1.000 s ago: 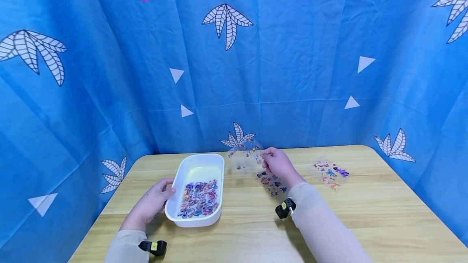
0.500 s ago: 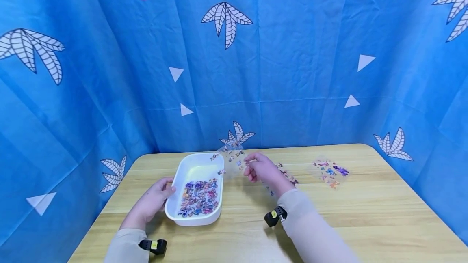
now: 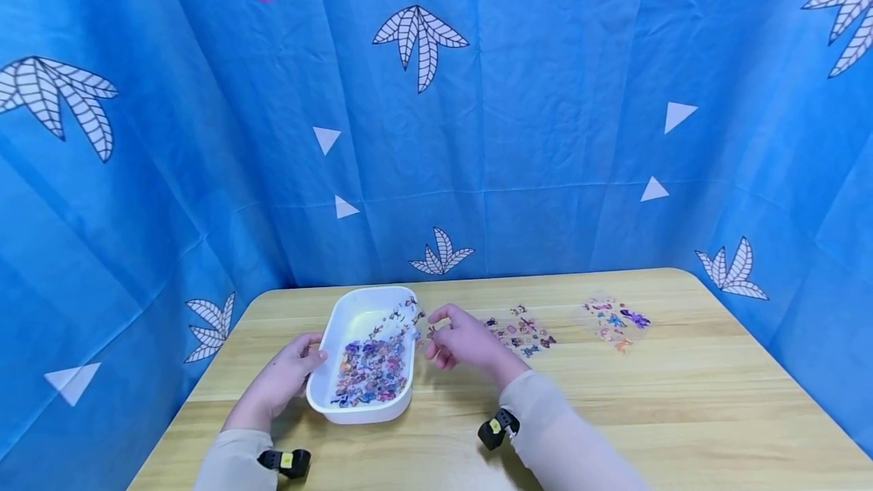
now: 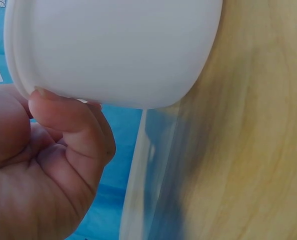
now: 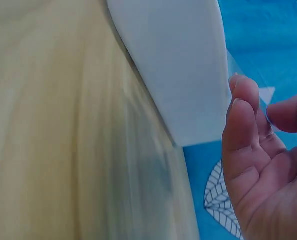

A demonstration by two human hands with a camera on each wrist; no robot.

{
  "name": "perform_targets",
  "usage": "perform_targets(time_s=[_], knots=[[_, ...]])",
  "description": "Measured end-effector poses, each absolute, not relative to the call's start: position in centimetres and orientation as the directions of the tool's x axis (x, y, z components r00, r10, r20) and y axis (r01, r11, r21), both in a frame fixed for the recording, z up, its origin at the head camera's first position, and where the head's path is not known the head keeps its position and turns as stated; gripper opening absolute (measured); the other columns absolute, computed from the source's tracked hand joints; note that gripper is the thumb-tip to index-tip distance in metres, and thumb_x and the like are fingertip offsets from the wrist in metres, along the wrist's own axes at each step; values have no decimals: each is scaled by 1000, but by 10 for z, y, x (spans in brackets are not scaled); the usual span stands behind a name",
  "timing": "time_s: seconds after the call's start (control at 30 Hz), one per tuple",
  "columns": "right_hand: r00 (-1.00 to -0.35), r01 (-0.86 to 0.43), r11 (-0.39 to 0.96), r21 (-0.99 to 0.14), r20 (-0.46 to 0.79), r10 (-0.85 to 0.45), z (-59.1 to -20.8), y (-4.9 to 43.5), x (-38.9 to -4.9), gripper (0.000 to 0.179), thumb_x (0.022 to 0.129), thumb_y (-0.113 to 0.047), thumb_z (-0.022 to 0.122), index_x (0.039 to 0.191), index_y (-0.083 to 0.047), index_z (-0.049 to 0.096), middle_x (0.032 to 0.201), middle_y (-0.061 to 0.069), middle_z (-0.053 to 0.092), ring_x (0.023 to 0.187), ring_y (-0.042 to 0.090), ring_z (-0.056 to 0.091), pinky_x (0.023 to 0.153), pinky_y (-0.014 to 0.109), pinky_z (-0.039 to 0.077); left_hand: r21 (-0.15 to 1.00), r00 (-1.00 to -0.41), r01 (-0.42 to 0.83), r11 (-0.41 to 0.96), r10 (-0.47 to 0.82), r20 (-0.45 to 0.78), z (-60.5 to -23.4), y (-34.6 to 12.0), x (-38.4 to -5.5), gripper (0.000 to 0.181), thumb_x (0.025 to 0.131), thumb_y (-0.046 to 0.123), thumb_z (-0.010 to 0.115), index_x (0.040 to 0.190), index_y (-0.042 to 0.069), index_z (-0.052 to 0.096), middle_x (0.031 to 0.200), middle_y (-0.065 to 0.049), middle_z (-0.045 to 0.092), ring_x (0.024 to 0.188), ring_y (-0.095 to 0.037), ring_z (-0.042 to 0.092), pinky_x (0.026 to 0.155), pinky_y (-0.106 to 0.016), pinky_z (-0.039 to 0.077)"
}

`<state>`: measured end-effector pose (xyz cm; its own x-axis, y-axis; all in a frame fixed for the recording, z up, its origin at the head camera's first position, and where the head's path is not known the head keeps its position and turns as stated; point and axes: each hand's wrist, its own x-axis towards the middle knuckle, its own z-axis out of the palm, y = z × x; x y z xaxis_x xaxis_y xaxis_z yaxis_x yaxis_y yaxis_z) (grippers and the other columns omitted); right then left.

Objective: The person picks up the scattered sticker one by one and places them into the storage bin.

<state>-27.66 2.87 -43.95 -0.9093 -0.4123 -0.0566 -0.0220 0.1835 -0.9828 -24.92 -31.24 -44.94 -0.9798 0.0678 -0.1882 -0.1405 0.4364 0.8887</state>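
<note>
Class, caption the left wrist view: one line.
Left hand gripping a white, round-cornered plastic tub at a pale wood-grain table.

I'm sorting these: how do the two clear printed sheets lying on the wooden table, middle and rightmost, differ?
The middle sheet lies near the right hand; the rightmost sheet lies farther from it. The middle sheet's figures look small; the rightmost sheet bears a larger purple one. Both are see-through.

An oblong white tray (image 3: 368,416), gripped by the left hand (image 3: 288,371), contains tiny colourful figures (image 3: 371,373); a clear patterned sheet (image 3: 401,318) overlaps its rim beside the right hand (image 3: 468,341).
</note>
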Motion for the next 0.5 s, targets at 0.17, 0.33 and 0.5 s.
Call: perform_targets(time_s=[0.17, 0.33, 0.5], knots=[[-909, -54, 217, -975, -43, -415, -439, 20, -269, 44, 98, -11, 58, 140, -7, 45, 89, 13, 71, 71, 30, 68, 66, 39, 58, 887, -980, -144, 438, 63, -190, -449, -313, -249, 47, 108, 25, 48, 151, 8, 40, 125, -17, 59, 102, -26, 64, 80, -40, 55], [-896, -83, 234, -969, -30, -442, -441, 17, -265, 57, 96, -14, 65, 147, -8, 42, 86, 11, 71, 71, 31, 67, 65, 40, 57, 888, -979, -142, 437, 70, -191, -449, -312, -248, 47, 109, 25, 47, 151, 6, 39, 124, -18, 59, 102, -27, 64, 79, -40, 55], [-886, -113, 244, -963, -14, -463, -442, 15, -264, 53, 95, -14, 67, 144, -11, 46, 85, 10, 71, 68, 28, 67, 65, 41, 57, 883, -980, -139, 447, 67, -188, -447, -312, -248, 47, 109, 26, 48, 151, 7, 40, 124, -16, 60, 103, -26, 64, 80, -40, 55]])
